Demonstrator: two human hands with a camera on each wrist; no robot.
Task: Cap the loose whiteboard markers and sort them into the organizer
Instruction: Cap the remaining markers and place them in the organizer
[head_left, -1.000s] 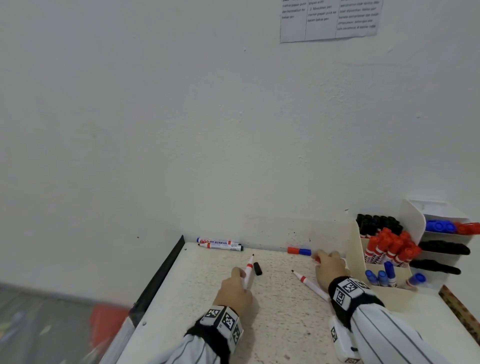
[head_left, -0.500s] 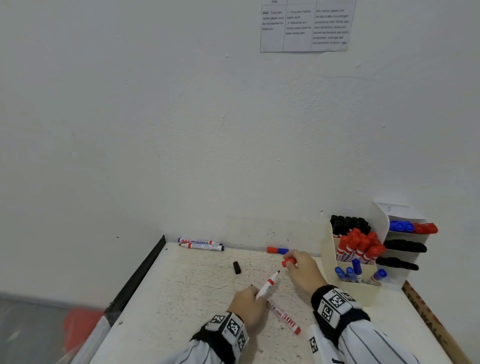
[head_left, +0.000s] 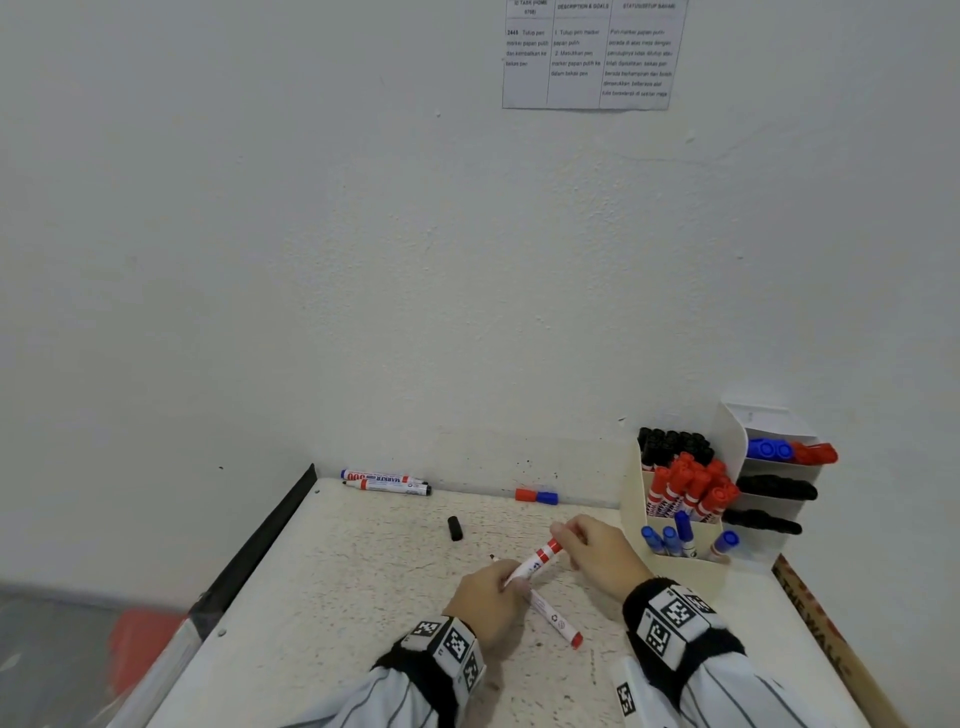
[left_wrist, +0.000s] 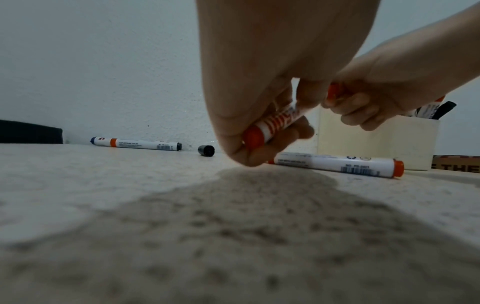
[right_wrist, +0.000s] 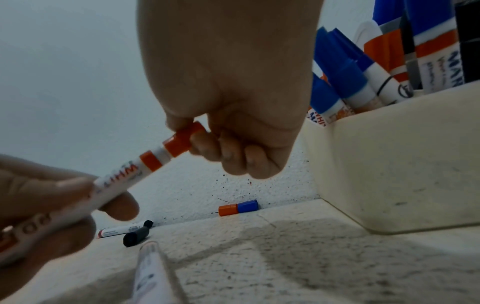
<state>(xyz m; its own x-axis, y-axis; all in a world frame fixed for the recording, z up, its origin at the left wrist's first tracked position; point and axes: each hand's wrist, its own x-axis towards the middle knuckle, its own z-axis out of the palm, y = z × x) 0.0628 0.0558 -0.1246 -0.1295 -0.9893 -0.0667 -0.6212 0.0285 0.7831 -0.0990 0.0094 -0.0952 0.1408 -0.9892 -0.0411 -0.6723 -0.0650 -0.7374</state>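
Red cap (head_left: 555, 545) now on marker (head_left: 531, 564) (both hands (head_left: 488, 597) gripping).

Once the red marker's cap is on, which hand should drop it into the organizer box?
The right hand, probably. It already pinches the red cap end of the red marker, and the organizer stands just to its right. The left hand grips the barrel farther away and would have to reach across.
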